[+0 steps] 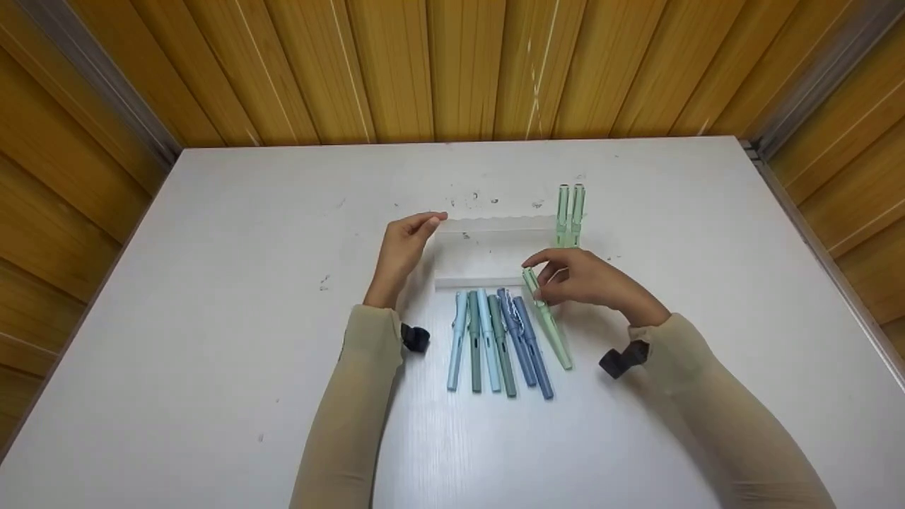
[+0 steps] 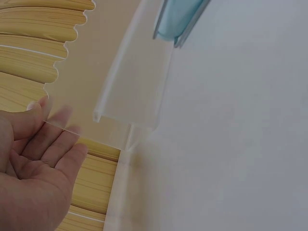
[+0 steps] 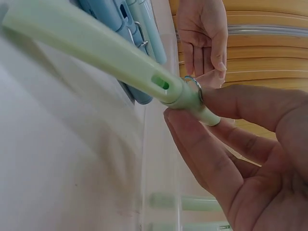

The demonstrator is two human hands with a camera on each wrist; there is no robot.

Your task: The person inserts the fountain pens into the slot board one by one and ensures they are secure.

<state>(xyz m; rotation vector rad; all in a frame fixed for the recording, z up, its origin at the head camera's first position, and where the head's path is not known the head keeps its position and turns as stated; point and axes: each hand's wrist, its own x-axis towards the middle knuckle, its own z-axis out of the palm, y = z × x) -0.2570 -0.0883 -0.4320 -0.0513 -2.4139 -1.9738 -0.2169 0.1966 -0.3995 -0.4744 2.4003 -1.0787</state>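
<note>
My left hand (image 1: 404,247) pinches the scalloped top edge of a clear plastic pen rack (image 1: 488,251) at its left corner. In the left wrist view, the rack's see-through back panel (image 2: 91,62) lies between thumb and fingers. My right hand (image 1: 578,277) holds a light green pen (image 3: 110,55) by its clip end, between thumb and fingers. That pen (image 1: 555,339) slants at the rack's front right, its other end toward me. Two more light green pens (image 1: 563,212) stand side by side at the rack's right end, their lower parts behind my right hand.
Several pens lie side by side before the rack: light blue (image 1: 458,346), dark green (image 1: 474,346) and blue (image 1: 534,346). The white table (image 1: 212,318) carries small dark marks and ends at a wood-patterned wall (image 1: 459,71). A black wrist camera (image 1: 623,358) sits on the right sleeve.
</note>
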